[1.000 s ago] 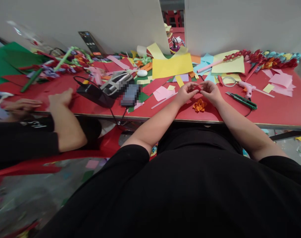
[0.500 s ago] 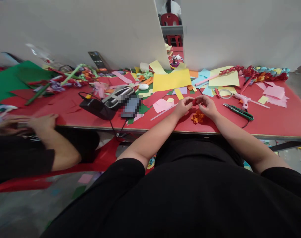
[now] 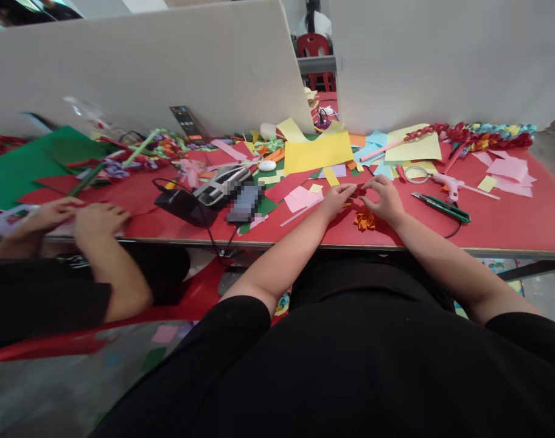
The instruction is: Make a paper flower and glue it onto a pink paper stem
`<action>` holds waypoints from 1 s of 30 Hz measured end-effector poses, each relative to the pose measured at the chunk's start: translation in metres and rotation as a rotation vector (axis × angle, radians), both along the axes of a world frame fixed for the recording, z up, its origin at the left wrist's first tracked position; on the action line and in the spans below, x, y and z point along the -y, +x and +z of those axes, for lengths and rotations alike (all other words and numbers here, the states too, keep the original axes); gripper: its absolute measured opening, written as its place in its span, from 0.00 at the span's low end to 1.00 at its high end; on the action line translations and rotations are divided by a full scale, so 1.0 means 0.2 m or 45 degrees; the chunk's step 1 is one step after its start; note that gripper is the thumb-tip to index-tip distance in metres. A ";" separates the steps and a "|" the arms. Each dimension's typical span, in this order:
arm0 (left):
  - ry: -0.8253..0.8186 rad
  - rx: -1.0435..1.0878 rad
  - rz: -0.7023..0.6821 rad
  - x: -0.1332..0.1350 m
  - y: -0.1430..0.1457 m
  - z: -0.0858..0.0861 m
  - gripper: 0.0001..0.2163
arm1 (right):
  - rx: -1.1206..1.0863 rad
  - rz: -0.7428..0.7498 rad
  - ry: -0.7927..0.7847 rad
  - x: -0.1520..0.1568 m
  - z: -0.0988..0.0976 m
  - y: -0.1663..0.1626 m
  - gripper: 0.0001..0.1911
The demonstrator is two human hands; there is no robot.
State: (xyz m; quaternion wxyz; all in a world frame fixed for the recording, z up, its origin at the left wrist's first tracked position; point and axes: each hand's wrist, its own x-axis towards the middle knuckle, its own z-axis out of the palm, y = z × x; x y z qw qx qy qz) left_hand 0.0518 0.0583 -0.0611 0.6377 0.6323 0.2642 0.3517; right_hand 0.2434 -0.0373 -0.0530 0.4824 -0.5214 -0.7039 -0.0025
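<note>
Above the red table, my left hand [image 3: 338, 199] pinches a small dark red paper piece [image 3: 359, 190] between thumb and fingertips. From the other side my right hand [image 3: 387, 201] has its thumb and index finger closed on the same piece, the other fingers curved. The piece's exact shape is partly covered by the fingers. Just below, on the table, lies a crumpled orange paper flower [image 3: 365, 220]. Right of my hands are a green utility knife [image 3: 442, 207], a pink glue gun [image 3: 451, 185] and a roll of tape [image 3: 415, 174].
A yellow sheet [image 3: 317, 152] and paper scraps lie behind my hands. A phone [image 3: 246, 202], a black box [image 3: 182, 205] with cables and a grey case [image 3: 223, 185] stand leftward. A co-worker's hands [image 3: 97, 222] work at far left. White panels [image 3: 442, 61] border the table's back.
My fingers have shifted around the red piece, and more of it shows between them. The right fingers are a little more spread. The co-worker's hands have moved right and the view has shifted slightly.
</note>
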 end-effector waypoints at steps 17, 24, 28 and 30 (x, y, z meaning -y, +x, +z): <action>-0.135 0.029 0.062 -0.03 0.01 0.00 0.19 | 0.300 -0.051 0.081 0.02 0.03 -0.01 0.11; -0.124 0.065 0.019 -0.03 0.00 0.00 0.17 | 0.352 -0.066 0.042 0.01 0.02 0.01 0.13; -0.101 0.090 0.009 -0.04 0.00 -0.01 0.17 | 0.349 -0.080 0.042 -0.01 0.00 0.01 0.13; -0.082 0.077 0.008 -0.04 0.00 -0.01 0.17 | 0.347 -0.082 0.054 -0.01 0.00 0.01 0.12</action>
